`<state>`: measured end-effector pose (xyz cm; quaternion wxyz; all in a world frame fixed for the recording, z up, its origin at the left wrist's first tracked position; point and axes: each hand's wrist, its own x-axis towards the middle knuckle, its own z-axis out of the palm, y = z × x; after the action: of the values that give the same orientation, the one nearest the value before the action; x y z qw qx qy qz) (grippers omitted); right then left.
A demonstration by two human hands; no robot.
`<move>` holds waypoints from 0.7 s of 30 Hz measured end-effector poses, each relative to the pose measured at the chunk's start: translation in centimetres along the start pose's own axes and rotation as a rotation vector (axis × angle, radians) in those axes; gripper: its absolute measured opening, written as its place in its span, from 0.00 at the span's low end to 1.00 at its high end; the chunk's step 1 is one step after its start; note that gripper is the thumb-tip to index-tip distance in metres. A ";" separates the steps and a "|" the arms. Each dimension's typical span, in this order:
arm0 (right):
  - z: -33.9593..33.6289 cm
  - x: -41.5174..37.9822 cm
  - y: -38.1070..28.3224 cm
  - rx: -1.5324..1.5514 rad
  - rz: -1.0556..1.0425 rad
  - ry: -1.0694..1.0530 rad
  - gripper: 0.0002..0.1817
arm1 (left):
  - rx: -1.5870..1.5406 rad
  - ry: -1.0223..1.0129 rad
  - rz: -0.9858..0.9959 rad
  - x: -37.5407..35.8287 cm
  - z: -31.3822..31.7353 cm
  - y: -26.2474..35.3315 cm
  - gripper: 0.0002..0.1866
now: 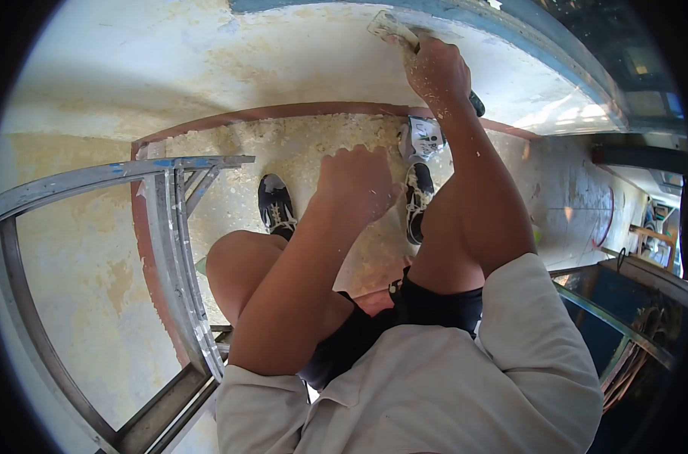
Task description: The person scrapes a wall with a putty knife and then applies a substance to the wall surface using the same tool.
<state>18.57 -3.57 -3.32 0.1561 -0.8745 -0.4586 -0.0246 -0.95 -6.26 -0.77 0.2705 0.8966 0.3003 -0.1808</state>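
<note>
My right hand (pixel 438 68), dusted with pale flakes, grips a scraper (pixel 393 29) at the top of the view. The scraper's flat blade lies at the wall (pixel 283 57), just below a blue-grey ledge. Part of a dark handle shows beyond my wrist. My left hand (pixel 357 181) is closed in a fist above the floor, between my knees and the wall. Flakes cling to it, and whether anything is inside the fingers is hidden. The wall has patchy, peeling paint.
A metal frame (pixel 174 250) stands at the left. A white and blue bag (pixel 426 138) lies by the wall's base, beyond my shoes. Pale debris covers the floor (pixel 230 151). At the lower right is a dark rack (pixel 624 333) with thin rods.
</note>
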 end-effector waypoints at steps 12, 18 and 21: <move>-0.6 0.0 -3.8 0.034 0.029 -0.042 0.26 | 0.053 0.079 0.007 0.0 1.3 0.4 0.28; 0.5 -0.2 -4.9 0.068 -0.047 -0.054 0.23 | 0.025 0.035 -0.021 -0.1 1.3 0.5 0.28; -0.2 -0.2 -4.5 0.078 0.029 -0.073 0.24 | 0.043 0.038 -0.031 -0.4 0.9 0.2 0.28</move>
<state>14.88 -1.40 -2.09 0.1737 -0.8745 -0.4519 0.0273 -1.23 -7.14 -1.25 0.2428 0.9007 0.3154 -0.1743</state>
